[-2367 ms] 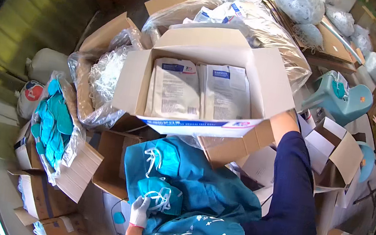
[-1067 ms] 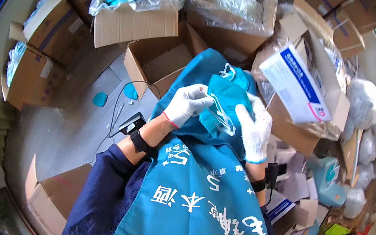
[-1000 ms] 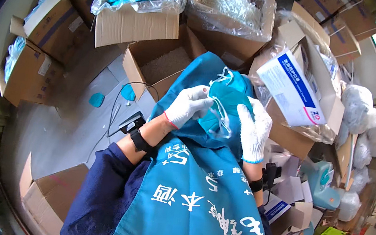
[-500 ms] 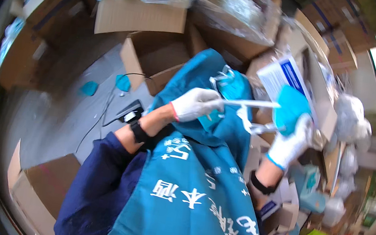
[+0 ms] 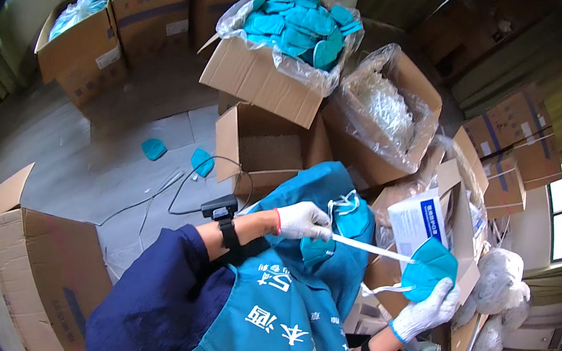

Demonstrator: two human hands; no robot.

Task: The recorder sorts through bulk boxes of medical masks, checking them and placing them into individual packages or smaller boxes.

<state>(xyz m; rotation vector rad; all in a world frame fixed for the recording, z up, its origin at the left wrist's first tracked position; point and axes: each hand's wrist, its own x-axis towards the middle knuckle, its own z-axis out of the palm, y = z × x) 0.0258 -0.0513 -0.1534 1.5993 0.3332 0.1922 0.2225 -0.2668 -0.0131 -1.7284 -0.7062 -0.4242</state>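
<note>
White-gloved, gripping a teal respirator mask [image 5: 431, 263] near its lower edge in the right hand [image 5: 430, 306] and pinching its elastic strap [image 5: 373, 249] in the left hand [image 5: 306, 222], seemingly to hold it taut. Supporting other masks [image 5: 354, 219] beside the left hand on the apron [image 5: 302, 304], likely for easy reach.

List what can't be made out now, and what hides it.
Head view: the part of the white strap gripped in the left hand, hidden by that hand.
Head view: the far side of the teal face mask in the right hand, turned away.
Head view: masks beneath the top masks in the plastic-lined carton, covered by them.
Head view: the apron's lower end, cut off by the bottom edge.
</note>
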